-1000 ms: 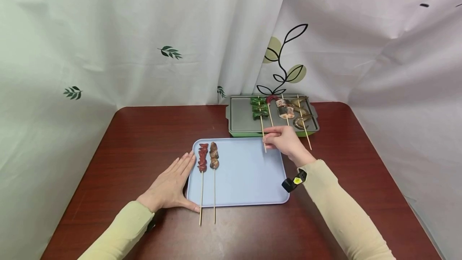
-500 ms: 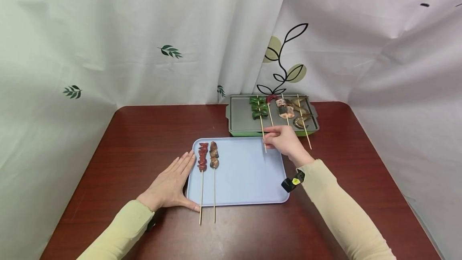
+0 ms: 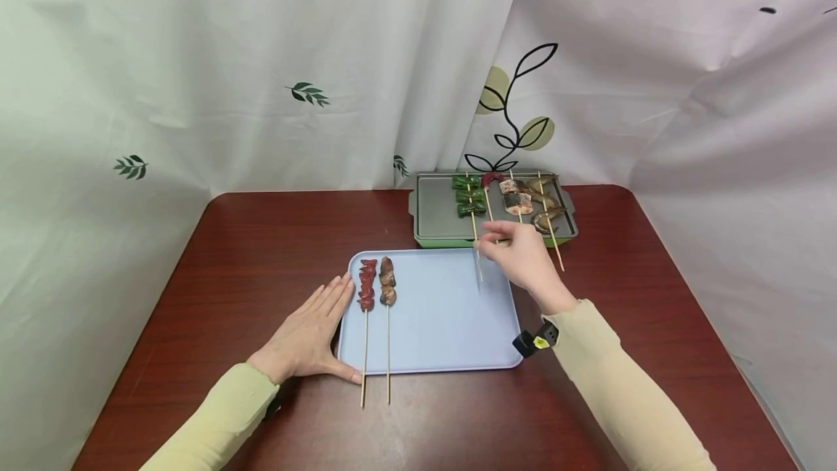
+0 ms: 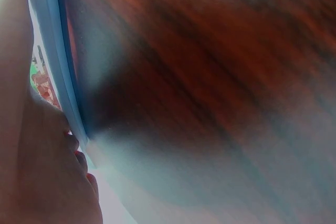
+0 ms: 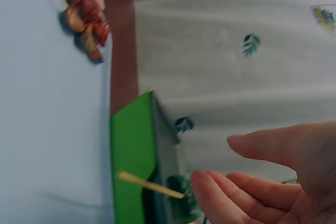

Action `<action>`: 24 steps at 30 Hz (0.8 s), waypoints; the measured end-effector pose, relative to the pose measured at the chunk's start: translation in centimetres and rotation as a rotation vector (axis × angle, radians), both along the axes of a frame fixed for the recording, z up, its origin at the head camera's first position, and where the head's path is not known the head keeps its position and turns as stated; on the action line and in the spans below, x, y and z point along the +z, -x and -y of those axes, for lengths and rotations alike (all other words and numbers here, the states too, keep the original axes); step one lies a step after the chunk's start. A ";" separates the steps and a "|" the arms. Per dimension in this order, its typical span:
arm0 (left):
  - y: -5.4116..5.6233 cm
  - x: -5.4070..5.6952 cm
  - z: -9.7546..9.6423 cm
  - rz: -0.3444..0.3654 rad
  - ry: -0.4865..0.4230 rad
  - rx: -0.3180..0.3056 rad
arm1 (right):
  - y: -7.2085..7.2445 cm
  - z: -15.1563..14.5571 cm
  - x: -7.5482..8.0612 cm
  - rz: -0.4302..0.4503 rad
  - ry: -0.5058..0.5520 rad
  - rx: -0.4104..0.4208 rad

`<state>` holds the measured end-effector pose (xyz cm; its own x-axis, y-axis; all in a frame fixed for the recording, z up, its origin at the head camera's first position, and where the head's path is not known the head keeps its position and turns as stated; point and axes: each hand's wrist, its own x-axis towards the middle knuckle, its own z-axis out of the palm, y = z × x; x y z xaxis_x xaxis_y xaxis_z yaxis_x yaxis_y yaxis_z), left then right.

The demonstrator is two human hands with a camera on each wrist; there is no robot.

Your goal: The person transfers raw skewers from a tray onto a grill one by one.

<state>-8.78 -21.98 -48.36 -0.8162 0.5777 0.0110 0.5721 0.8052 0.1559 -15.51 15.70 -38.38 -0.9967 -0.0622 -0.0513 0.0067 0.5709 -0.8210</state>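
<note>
In the head view my left hand point(image 3: 310, 340) lies with straight fingers against the left edge of a light blue tray point(image 3: 451, 318). A skewer of red pieces point(image 3: 368, 286) and a skewer of brown, mushroom-like pieces point(image 3: 388, 282) lie on the tray, their sticks past its front edge. My right hand point(image 3: 523, 260) hovers over the front of a grey grill pan point(image 3: 434, 202), beside the stick of a green pepper skewer point(image 3: 469, 196). In the right wrist view its thumb and fingers point(image 5: 262, 142) stand apart, with nothing between them.
Right of the peppers in the pan lie a dark red curled skewer point(image 3: 492, 179), a fish-chunk skewer point(image 3: 518, 202) and a shrimp skewer point(image 3: 549, 203). The pan has a green base point(image 5: 131, 156). A white curtain point(image 3: 294, 144) stands behind the brown table point(image 3: 261, 238).
My right hand has let go of the green pepper skewer's stick and shifted slightly right. The peppers had moved slightly left in the pan before that. My left hand has stayed in place.
</note>
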 end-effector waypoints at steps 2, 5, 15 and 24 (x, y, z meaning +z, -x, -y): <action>0.0 0.1 0.0 0.009 0.008 0.002 | -0.4 0.2 0.5 -0.016 0.026 0.007; 0.0 0.2 0.0 0.020 0.018 0.002 | -1.2 0.5 1.1 -0.041 0.051 0.029; 0.1 0.2 0.0 0.019 0.025 -0.001 | -3.9 2.1 0.9 -0.043 0.119 0.134; 0.0 0.2 0.1 0.019 0.027 0.003 | -5.7 4.6 -1.6 0.015 0.117 0.213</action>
<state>-8.77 -22.04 -48.18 -0.8179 0.5750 -0.0202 0.5666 0.8110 0.1454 -9.80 11.11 -39.95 -0.9597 -0.2773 -0.0464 -0.0908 0.4618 -0.8823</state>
